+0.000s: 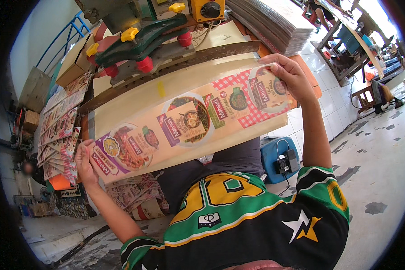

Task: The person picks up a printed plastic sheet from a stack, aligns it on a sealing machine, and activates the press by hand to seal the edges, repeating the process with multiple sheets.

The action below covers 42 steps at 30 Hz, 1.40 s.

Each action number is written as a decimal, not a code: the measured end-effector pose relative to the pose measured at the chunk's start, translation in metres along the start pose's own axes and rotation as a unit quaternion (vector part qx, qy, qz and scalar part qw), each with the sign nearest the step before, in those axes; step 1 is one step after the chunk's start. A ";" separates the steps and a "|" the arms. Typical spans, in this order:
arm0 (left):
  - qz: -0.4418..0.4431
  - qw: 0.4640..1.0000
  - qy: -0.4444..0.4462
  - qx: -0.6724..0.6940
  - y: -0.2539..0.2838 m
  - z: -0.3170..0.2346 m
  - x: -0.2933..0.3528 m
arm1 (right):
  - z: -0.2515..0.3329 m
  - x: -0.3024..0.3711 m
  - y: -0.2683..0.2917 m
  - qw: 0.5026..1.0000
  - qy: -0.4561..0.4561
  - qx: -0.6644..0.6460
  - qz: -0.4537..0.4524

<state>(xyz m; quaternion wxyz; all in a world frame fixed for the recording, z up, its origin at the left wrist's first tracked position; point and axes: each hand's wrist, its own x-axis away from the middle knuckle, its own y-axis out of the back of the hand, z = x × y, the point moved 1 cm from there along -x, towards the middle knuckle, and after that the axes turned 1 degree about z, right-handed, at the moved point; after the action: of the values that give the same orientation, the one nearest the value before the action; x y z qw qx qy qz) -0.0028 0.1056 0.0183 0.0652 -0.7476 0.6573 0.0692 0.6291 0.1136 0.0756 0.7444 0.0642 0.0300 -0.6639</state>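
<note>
A long printed sheet (189,123) with food pictures and red-checked patches is stretched between my two hands. My left hand (85,164) pinches its lower left end. At the upper right end, my right hand (290,78) grips the edge with thumb and fingers. The sheet slants up to the right over a pale board (130,105) on the machine's work surface. Just beyond it runs a brown metal bar (175,69). Above that bar sits a dark green clamp frame (144,40) with yellow knobs and red feet.
Similar printed sheets (60,121) lie piled at the left, and more sheets (132,193) lie below my left forearm. A yellow control box (208,10) with a black dial stands behind. A tall stack of flat boards (274,27) is at the back. A blue container (270,155) with black plugs is at right.
</note>
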 end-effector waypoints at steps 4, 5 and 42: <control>0.057 0.995 -0.002 -0.077 0.027 -0.010 -0.012 | -0.016 -0.008 0.023 0.982 0.077 0.170 -0.013; 0.050 0.993 -0.051 -0.089 0.031 -0.007 -0.015 | -0.015 -0.008 0.023 0.984 0.066 0.166 -0.021; -0.036 0.891 -0.036 -0.451 -0.052 0.041 -0.075 | -0.104 -0.065 -0.021 0.851 0.004 0.498 -0.170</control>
<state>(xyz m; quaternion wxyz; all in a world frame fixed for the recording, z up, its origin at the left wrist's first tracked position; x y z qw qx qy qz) 0.0385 0.1934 -0.0069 -0.2530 -0.7163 0.5255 0.3832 0.6043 0.1896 -0.0195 0.4885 0.4223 -0.2912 -0.7059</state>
